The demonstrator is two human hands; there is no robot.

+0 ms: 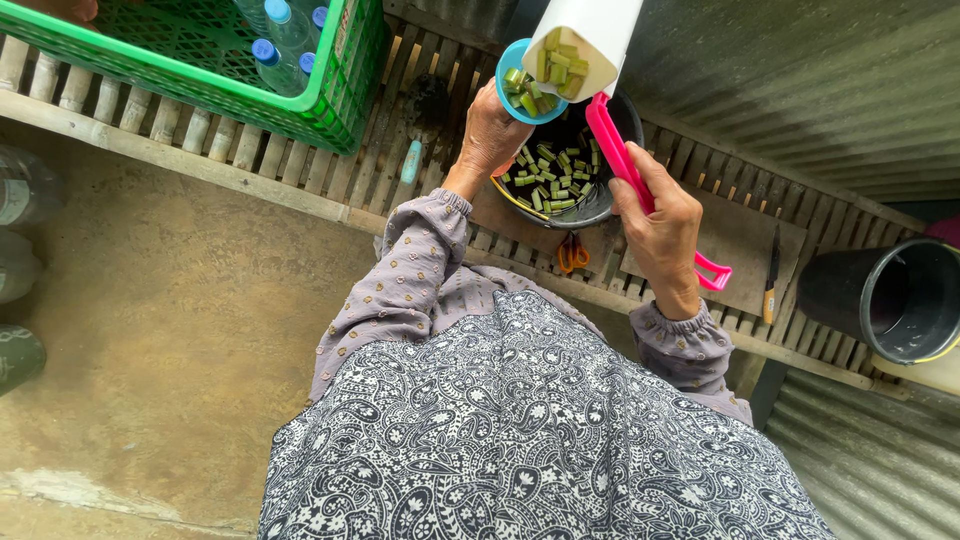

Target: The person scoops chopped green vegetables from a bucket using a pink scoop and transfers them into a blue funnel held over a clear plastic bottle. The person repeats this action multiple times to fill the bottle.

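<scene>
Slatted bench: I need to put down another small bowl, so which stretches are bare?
The slatted bench is bare between the green crate and the dark bowl, apart from a small blue-handled tool. The board between the right hand and knife is bare. It is crowded around the bowl, the scissors and the left hand.

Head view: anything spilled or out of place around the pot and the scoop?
Nothing stands out. The green pieces sit inside the dark pot, the blue cup and the white scoop; none lie on the slatted bench. The knife rests flat on its board.
</scene>
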